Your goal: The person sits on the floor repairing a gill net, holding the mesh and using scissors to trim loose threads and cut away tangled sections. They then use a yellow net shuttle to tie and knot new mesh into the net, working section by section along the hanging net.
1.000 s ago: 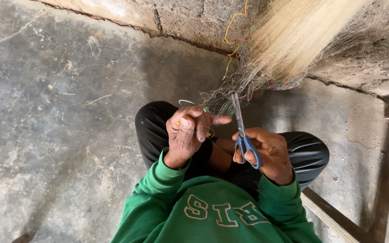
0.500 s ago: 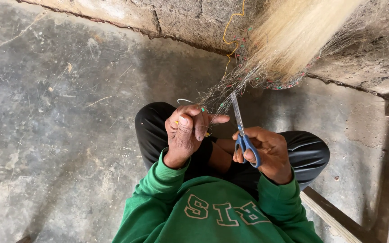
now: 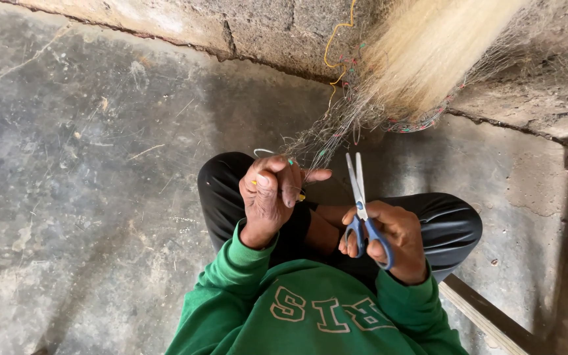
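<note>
Netting (image 3: 327,141) pinched in left fingers (image 3: 284,181).

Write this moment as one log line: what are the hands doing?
left hand: pinching fishing net strands | right hand: holding blue-handled scissors, blades nearly closed, pointing up at net | person seated on concrete floor

The pale net bundle (image 3: 428,52) runs past the top edge.
</note>
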